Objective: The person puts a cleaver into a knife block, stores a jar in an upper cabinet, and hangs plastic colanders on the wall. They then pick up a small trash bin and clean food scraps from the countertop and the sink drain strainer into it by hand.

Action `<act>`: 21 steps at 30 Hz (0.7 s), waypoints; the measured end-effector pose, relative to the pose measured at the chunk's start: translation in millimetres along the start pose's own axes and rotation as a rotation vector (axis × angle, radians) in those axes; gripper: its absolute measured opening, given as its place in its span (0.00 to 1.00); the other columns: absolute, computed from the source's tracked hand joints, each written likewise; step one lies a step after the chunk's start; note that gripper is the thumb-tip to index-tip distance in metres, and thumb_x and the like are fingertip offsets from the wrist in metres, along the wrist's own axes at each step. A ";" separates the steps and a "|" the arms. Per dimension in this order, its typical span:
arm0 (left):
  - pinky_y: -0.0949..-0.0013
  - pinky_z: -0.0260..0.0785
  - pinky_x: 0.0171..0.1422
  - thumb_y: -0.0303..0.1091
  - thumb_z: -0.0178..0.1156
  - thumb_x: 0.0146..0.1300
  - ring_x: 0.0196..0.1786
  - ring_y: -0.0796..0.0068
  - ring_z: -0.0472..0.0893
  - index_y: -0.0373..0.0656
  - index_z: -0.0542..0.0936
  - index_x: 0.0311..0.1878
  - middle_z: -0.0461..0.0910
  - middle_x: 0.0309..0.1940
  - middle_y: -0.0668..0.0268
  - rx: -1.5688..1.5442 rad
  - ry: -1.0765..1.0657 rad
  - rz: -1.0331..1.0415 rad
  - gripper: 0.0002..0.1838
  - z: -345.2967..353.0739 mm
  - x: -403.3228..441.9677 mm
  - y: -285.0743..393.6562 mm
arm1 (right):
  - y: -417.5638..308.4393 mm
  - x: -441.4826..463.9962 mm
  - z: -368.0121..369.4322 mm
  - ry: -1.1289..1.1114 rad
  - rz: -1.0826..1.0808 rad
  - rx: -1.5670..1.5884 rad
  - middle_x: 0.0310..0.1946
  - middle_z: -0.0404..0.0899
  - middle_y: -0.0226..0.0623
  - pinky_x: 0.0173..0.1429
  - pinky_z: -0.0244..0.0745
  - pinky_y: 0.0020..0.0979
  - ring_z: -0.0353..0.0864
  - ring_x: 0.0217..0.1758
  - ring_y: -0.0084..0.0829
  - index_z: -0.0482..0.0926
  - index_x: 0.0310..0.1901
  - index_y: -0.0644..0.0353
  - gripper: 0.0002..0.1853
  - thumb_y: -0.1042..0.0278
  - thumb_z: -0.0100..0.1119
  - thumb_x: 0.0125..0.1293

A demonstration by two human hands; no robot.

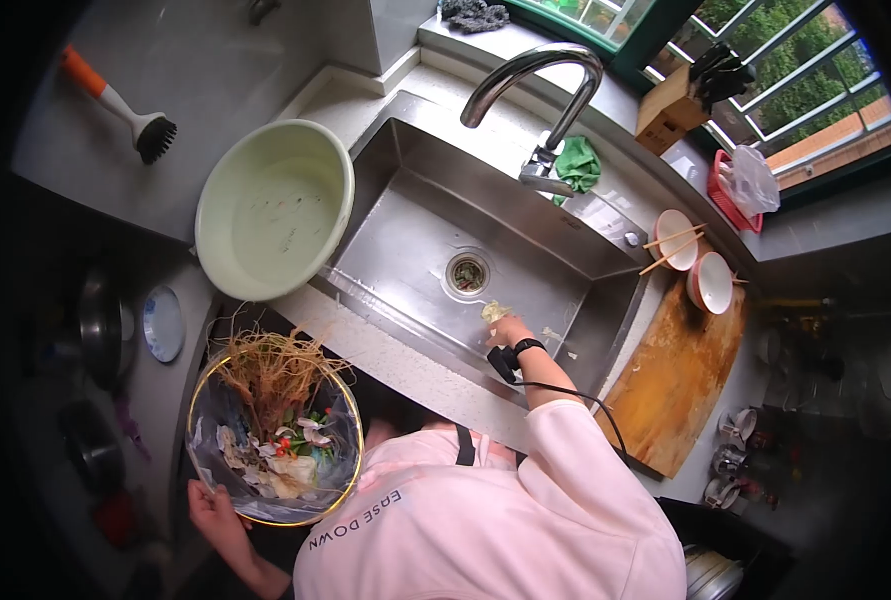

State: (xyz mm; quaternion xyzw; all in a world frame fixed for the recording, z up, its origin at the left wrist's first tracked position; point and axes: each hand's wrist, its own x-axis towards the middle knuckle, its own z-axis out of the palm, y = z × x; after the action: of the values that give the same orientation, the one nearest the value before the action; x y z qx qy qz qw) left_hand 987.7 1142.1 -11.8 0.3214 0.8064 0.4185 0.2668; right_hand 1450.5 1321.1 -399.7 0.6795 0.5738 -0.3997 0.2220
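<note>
My left hand (217, 512) grips the rim of a round trash bin (357, 455) with a gold edge and a dark plastic liner. The bin is tilted, its mouth facing me, and inside lie stringy brown roots (275, 375), pale peelings and scraps (290, 475), and small red bits. Over in the stainless steel sink (395, 235), my right hand (510, 332) reaches down near the front wall, its fingers closed on a pale yellowish vegetable scrap (495, 312). A few small pale bits lie beside that hand. Dark scraps sit in the drain strainer (467, 273).
A pale green basin (275, 210) of water stands left of the sink. The faucet (565, 110) arches over the back. To the right are a wooden cutting board (675, 370), two bowls (710, 283) and chopsticks (673, 248). A knife block (670, 108) stands by the window.
</note>
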 end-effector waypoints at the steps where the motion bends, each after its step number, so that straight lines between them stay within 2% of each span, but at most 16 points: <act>1: 0.82 0.50 0.09 0.21 0.48 0.60 0.12 0.90 0.60 0.44 0.61 0.29 0.62 0.18 0.74 -0.016 0.005 -0.013 0.08 3.7 -0.2 -5.6 | -1.1 6.4 6.4 0.043 0.024 -0.067 0.58 0.68 0.42 0.62 0.63 0.41 0.62 0.63 0.45 0.79 0.49 0.47 0.24 0.52 0.66 0.47; 2: 0.82 0.50 0.09 0.21 0.48 0.59 0.12 0.90 0.61 0.45 0.61 0.29 0.63 0.18 0.74 -0.006 0.002 -0.015 0.08 3.7 -1.3 1.9 | -4.8 7.9 9.1 0.079 0.041 -0.128 0.56 0.71 0.43 0.60 0.66 0.40 0.67 0.60 0.46 0.78 0.49 0.51 0.26 0.49 0.64 0.48; 5: 0.82 0.51 0.09 0.22 0.49 0.59 0.12 0.90 0.62 0.44 0.62 0.29 0.64 0.18 0.74 0.009 -0.014 -0.033 0.07 9.5 -2.8 13.6 | -1.0 11.9 9.0 0.096 0.099 0.095 0.48 0.77 0.45 0.54 0.70 0.38 0.75 0.52 0.45 0.79 0.47 0.59 0.26 0.52 0.65 0.48; 8: 0.82 0.52 0.09 0.23 0.49 0.60 0.12 0.90 0.62 0.44 0.63 0.28 0.66 0.18 0.74 0.019 -0.012 -0.066 0.07 17.0 0.6 7.0 | 15.9 14.0 -4.3 0.134 0.034 0.365 0.41 0.81 0.45 0.48 0.72 0.34 0.80 0.44 0.38 0.80 0.44 0.62 0.23 0.55 0.65 0.49; 10: 0.82 0.52 0.10 0.22 0.49 0.60 0.12 0.90 0.63 0.44 0.63 0.27 0.66 0.17 0.73 -0.026 -0.071 -0.046 0.08 20.7 2.2 13.8 | 10.9 -23.9 -26.1 0.383 -0.081 0.717 0.36 0.82 0.45 0.48 0.72 0.31 0.81 0.43 0.36 0.81 0.40 0.63 0.18 0.58 0.64 0.51; 12: 0.82 0.53 0.11 0.22 0.50 0.60 0.12 0.89 0.63 0.44 0.62 0.27 0.66 0.16 0.72 -0.048 -0.113 -0.011 0.10 25.7 3.8 19.2 | -5.9 -73.8 -59.8 0.546 -0.278 0.894 0.39 0.81 0.43 0.48 0.72 0.29 0.80 0.42 0.31 0.81 0.42 0.62 0.16 0.60 0.62 0.56; 14: 0.82 0.54 0.11 0.21 0.51 0.59 0.11 0.88 0.64 0.43 0.61 0.26 0.66 0.15 0.72 -0.060 -0.138 0.010 0.11 29.4 8.3 21.0 | -31.6 -130.9 -95.3 0.602 -0.443 1.075 0.44 0.79 0.39 0.51 0.70 0.29 0.78 0.46 0.30 0.80 0.44 0.62 0.14 0.64 0.59 0.59; 16: 0.82 0.55 0.10 0.21 0.51 0.59 0.11 0.88 0.65 0.43 0.61 0.26 0.66 0.15 0.71 -0.055 -0.149 0.010 0.11 33.9 11.4 20.9 | -57.8 -185.9 -122.9 0.694 -0.642 1.031 0.50 0.76 0.38 0.55 0.67 0.30 0.73 0.53 0.30 0.79 0.47 0.62 0.14 0.67 0.59 0.59; 18: 0.82 0.56 0.10 0.21 0.51 0.60 0.10 0.87 0.66 0.43 0.61 0.26 0.66 0.14 0.71 -0.067 -0.183 0.032 0.11 35.9 14.9 22.8 | -96.0 -249.8 -145.6 0.728 -0.808 1.002 0.51 0.75 0.38 0.59 0.64 0.31 0.71 0.57 0.31 0.78 0.47 0.61 0.15 0.70 0.60 0.58; 20: 0.82 0.56 0.10 0.22 0.51 0.60 0.10 0.87 0.66 0.43 0.61 0.26 0.67 0.14 0.70 -0.103 -0.233 0.055 0.11 41.1 21.6 17.3 | -134.3 -295.7 -151.3 0.750 -1.017 0.853 0.51 0.74 0.39 0.60 0.64 0.33 0.70 0.57 0.33 0.78 0.47 0.60 0.15 0.72 0.62 0.55; 21: 0.82 0.55 0.10 0.22 0.51 0.60 0.10 0.87 0.66 0.42 0.62 0.26 0.68 0.15 0.70 -0.118 -0.266 0.083 0.10 40.8 24.9 13.5 | -154.4 -311.0 -147.9 0.685 -1.115 0.864 0.51 0.75 0.39 0.61 0.63 0.34 0.70 0.57 0.36 0.78 0.46 0.60 0.16 0.73 0.63 0.54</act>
State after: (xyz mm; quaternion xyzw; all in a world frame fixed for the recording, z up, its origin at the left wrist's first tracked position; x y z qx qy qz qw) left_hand 1004.0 1187.0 -25.1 0.3910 0.7240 0.4295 0.3722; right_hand 1338.6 1283.8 -41.3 0.4026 0.6606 -0.4081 -0.4848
